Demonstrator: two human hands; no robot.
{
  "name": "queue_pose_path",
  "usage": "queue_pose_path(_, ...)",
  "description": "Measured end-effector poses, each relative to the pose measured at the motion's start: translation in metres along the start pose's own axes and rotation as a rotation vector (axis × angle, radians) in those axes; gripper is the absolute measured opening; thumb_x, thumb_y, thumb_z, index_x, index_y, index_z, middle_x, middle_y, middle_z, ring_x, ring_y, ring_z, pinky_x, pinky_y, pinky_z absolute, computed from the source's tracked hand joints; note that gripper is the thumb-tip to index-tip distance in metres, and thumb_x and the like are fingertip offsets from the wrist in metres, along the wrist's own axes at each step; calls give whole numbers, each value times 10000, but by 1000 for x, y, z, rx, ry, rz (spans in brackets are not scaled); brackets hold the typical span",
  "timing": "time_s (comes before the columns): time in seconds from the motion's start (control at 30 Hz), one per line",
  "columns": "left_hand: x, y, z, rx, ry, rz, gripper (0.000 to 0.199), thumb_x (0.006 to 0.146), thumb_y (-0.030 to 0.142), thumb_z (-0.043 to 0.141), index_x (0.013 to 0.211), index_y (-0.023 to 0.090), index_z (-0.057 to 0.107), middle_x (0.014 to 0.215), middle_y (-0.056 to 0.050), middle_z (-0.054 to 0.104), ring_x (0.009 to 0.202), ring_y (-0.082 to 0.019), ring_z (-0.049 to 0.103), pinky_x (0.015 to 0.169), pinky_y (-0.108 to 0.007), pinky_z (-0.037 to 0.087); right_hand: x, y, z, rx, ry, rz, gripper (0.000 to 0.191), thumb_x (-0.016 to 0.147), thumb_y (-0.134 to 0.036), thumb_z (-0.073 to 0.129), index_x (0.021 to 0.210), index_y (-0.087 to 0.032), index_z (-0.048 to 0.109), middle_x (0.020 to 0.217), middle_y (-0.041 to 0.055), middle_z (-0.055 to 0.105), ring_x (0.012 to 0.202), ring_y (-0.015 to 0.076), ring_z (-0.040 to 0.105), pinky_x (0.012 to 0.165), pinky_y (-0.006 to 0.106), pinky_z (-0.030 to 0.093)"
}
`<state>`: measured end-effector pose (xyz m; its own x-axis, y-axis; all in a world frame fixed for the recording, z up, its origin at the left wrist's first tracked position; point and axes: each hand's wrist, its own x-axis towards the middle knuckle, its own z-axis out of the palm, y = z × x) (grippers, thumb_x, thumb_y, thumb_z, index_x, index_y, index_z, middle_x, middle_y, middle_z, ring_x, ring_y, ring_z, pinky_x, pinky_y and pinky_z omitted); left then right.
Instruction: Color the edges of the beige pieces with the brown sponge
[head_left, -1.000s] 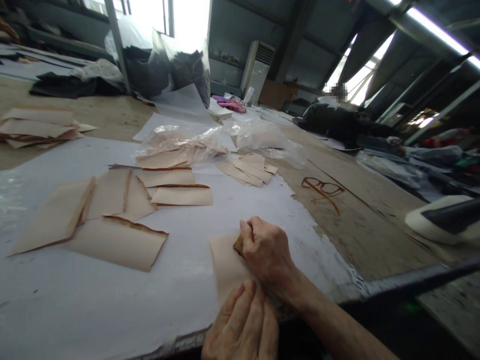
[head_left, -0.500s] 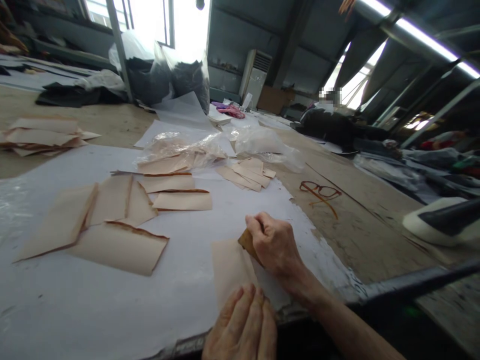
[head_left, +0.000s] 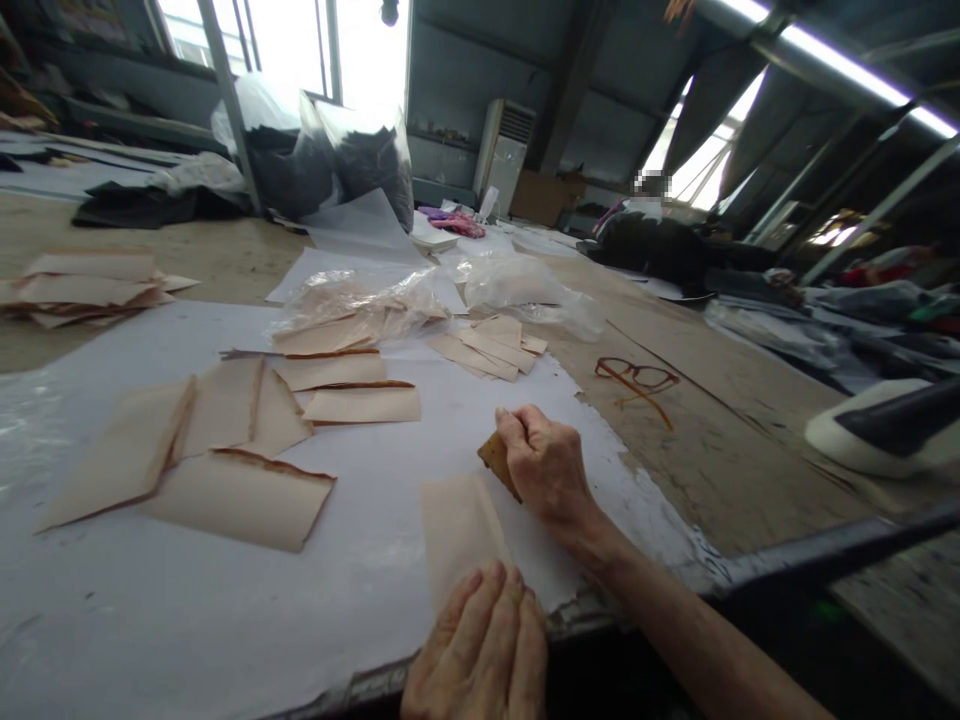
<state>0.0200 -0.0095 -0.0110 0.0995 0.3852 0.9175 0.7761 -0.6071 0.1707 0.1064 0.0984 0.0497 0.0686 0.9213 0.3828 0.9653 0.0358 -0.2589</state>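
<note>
My left hand (head_left: 480, 645) lies with fingers stretched flat on the near end of a thin beige sheet (head_left: 457, 525). One long side of this sheet shows a narrow folded-looking strip. My right hand (head_left: 547, 465) is closed in a fist around a small flat brown scraper-like piece (head_left: 499, 465), whose far part is hidden in the fingers. The piece's exposed edge is just above and right of the sheet's far corner. To the left lie several beige pieces with brown edges, among them one broad piece (head_left: 240, 500) and a narrower one (head_left: 364, 405).
White paper (head_left: 360, 600) covers the near table. Small beige strips (head_left: 495, 350), a clear plastic bag (head_left: 532, 290) and brown-framed glasses (head_left: 637, 378) lie further off. A stack of beige pieces (head_left: 90, 285) sits at left, and a white-and-black object (head_left: 870, 430) at right.
My right hand with the brown piece has moved slightly up and away from the sheet's edge. My left hand stays on the sheet. The view has shifted a little.
</note>
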Motion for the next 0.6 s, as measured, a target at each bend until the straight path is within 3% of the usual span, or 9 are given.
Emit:
queue_pose_path(0.13,-1,5,5,-2,58,-93,254,788,48,388,749,126,626,743,-23,675,779,-136,624,824,-247,431,-27,-1,-4,-10,-46,-93,315,865,-295,337,676,-148,542,568,23,580,505,120,526,491,223,289)
queue_pose_path(0.27,-1,9,7,-15,98,-168,240,797,73,402,732,129,625,720,-20,672,764,-134,623,796,-240,440,-26,-9,7,-162,-34,-177,292,856,-275,342,682,-137,531,604,50,588,519,144,549,467,241,265)
queue_pose_path(0.4,1,6,4,-3,79,-129,202,788,65,432,749,123,622,732,-31,672,765,-141,626,776,-235,459,-7,-15,16,-197,-71,-144,278,859,-262,336,721,-125,536,656,70,611,571,152,581,471,231,292)
queue_pose_path(0.6,-1,-4,-6,-20,-22,52,171,738,48,505,845,122,615,793,-35,669,836,-151,614,813,-242,470,17,-17,31,-176,-30,-128,285,866,-261,307,798,-108,537,715,94,615,637,176,598,516,240,366)
